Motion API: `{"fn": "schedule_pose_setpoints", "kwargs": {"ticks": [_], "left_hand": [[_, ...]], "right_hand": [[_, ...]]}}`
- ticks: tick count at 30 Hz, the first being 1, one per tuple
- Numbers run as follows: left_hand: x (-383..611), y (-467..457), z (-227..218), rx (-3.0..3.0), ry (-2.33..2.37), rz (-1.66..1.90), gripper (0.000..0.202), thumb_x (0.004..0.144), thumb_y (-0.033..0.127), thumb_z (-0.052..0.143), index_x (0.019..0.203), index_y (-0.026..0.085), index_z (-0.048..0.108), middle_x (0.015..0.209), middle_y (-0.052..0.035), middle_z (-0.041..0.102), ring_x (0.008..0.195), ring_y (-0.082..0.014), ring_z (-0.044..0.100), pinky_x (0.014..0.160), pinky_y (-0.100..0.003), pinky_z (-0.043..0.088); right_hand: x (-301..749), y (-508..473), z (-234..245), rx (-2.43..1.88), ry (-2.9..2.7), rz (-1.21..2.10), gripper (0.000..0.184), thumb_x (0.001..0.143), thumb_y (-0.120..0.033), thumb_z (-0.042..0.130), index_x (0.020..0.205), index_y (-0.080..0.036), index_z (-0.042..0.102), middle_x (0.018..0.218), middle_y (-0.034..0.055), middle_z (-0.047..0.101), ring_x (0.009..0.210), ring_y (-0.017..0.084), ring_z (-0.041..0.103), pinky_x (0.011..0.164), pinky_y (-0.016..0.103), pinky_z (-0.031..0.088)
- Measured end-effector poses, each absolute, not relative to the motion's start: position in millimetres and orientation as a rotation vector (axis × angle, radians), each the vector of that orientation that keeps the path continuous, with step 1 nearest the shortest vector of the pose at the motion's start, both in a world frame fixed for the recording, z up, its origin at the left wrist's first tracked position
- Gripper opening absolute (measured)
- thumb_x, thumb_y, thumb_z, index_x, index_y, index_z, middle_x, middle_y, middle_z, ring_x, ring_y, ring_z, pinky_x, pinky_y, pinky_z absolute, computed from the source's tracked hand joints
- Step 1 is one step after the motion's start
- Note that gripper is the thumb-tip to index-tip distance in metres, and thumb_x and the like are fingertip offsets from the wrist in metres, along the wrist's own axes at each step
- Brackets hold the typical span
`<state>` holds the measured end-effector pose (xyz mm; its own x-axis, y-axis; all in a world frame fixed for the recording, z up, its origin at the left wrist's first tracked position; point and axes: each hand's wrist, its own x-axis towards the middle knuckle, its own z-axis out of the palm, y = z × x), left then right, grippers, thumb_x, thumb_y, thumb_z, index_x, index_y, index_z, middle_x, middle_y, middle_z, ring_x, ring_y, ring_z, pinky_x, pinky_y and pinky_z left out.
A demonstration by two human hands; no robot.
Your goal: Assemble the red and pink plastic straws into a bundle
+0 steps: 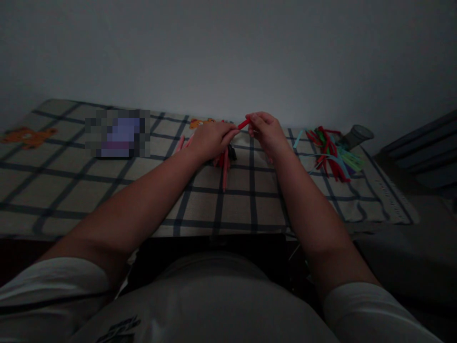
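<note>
You are pinching a short red stick between your left hand and right hand, holding it tilted, right end higher, above the checked cloth.

Dim room, bare grey wall behind checked tablecloth.

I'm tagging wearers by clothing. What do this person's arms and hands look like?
The left hand and right hand wear no gloves. No watch or bracelet shows, and rings cannot be told in the dim light. The left sleeve and right sleeve are short and white; below them nothing is worn.
</note>
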<state>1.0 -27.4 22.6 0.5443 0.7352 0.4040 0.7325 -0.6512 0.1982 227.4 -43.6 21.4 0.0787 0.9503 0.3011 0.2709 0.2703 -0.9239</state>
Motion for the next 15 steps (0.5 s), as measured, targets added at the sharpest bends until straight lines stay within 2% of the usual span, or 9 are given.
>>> {"fn": "schedule_pose_setpoints", "kwargs": {"ticks": [4,6,11,15], "left_hand": [[0.7,-29.1,25.0,2.735,1.317,0.729,0.055,0.128,0.049,0.038,0.140,0.025,0.086,0.126,-0.0123,0.089,0.118,-0.0328,0.081,0.098,-0.040,0.050],[0.8,-28.8,25.1,2.732,1.325,0.722,0.056,0.128,0.049,0.036,0.138,0.024,0.086,0.126,-0.0128,0.089,0.117,-0.0326,0.081,0.097,-0.040,0.050],[0.8,-23.7,21.2,2.748,1.301,0.736,0.056,0.127,0.049,0.037,0.139,0.025,0.086,0.126,-0.0133,0.089,0.116,-0.0335,0.081,0.095,-0.041,0.051],[0.1,-20.0,17.9,2.738,1.277,0.761,0.056,0.126,0.051,0.040,0.139,0.027,0.088,0.126,-0.0117,0.090,0.116,-0.0328,0.081,0.098,-0.042,0.052]], "right_hand": [[228.9,-46.4,22.2,-1.173,-1.482,0.770,0.076,0.105,-0.093,0.072,0.147,-0.031,0.082,0.111,0.0041,0.082,0.100,0.021,0.080,0.088,0.034,0.064],[229.6,-47.6,23.5,-1.204,-1.504,0.762,0.079,0.105,-0.093,0.070,0.154,-0.032,0.080,0.116,0.0052,0.083,0.105,0.022,0.081,0.090,0.036,0.065],[232.3,-45.7,25.0,-1.276,-1.495,0.755,0.076,0.104,-0.091,0.075,0.148,-0.030,0.084,0.114,0.0066,0.083,0.114,0.027,0.083,0.094,0.039,0.068],[234.5,-40.9,22.7,-1.243,-1.482,0.775,0.072,0.102,-0.090,0.079,0.140,-0.029,0.086,0.108,0.0054,0.081,0.110,0.025,0.082,0.092,0.038,0.068]]}}
